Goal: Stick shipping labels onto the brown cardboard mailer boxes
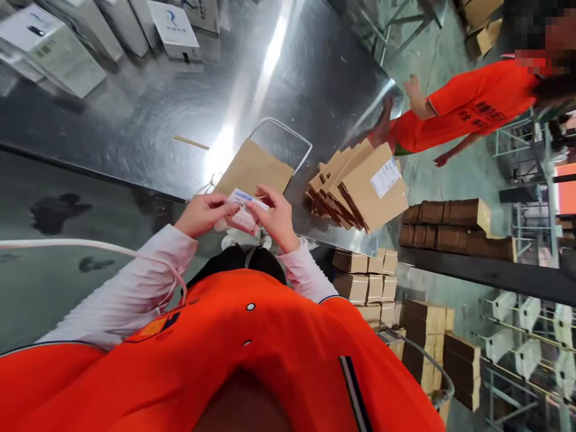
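Both hands hold a printed label [245, 211], white with a blue strip along its top, in front of my waist. My left hand [201, 214] pinches its left side between thumb and fingers. From the other side, my right hand [278, 217] grips its upper right part with bent fingers. Just beyond the hands, a flat brown cardboard piece [256, 168] lies at the table's near edge. To the right stands a leaning stack of folded cardboard [355, 186], with a similar white label [385, 177] on its front piece.
A shiny metal table [148, 129] stretches ahead, with white boxes [49, 48] at its far left. A bent wire frame [302, 141] and a thin strip [191, 142] lie on it. At right are a person in orange [472, 105] and stacked cartons [366, 279]. A white cable [81, 243] crosses my left sleeve.
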`<state>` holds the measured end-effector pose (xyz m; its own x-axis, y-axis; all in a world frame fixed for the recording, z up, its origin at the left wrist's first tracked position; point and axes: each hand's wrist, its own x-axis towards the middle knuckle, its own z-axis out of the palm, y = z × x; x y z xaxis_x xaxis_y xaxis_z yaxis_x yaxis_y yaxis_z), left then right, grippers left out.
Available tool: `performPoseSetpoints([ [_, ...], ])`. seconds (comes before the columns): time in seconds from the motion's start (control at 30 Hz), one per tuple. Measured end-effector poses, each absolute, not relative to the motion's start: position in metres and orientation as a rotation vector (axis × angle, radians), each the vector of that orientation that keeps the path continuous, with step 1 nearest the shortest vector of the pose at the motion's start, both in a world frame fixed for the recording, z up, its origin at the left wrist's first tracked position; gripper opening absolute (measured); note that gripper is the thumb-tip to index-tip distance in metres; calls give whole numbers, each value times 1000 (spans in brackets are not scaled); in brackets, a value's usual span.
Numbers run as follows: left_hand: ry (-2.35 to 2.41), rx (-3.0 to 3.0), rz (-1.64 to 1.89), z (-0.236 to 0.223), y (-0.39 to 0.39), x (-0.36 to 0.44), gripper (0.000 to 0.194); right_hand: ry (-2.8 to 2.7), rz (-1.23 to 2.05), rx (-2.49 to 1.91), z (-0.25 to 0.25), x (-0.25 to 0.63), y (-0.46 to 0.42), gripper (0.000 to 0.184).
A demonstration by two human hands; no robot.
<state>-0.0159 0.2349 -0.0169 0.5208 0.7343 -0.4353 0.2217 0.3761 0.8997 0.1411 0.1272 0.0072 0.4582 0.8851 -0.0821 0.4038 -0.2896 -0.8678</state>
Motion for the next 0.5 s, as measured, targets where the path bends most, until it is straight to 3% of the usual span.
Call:
performPoseSetpoints([
  [0.07, 1011, 1201, 457, -20, 224, -10, 35, -1234, 731, -1907, 20, 153, 130, 8],
  [0.17, 1120, 1202, 583, -27, 205, 4, 23, -1280, 686, -2006, 30, 153, 126, 9],
  [0.33, 1236, 1159, 619, -41, 197, 24, 35, -1022, 728, -2095, 28, 155, 124, 11],
  [0.4, 1116, 1087, 477, -49, 203, 24, 31, -990, 717, -2081, 22, 167, 136, 9],
  [0.5, 923, 1024, 204, -62, 214, 15, 46, -1007, 658, -2166, 4, 197, 171, 9],
])
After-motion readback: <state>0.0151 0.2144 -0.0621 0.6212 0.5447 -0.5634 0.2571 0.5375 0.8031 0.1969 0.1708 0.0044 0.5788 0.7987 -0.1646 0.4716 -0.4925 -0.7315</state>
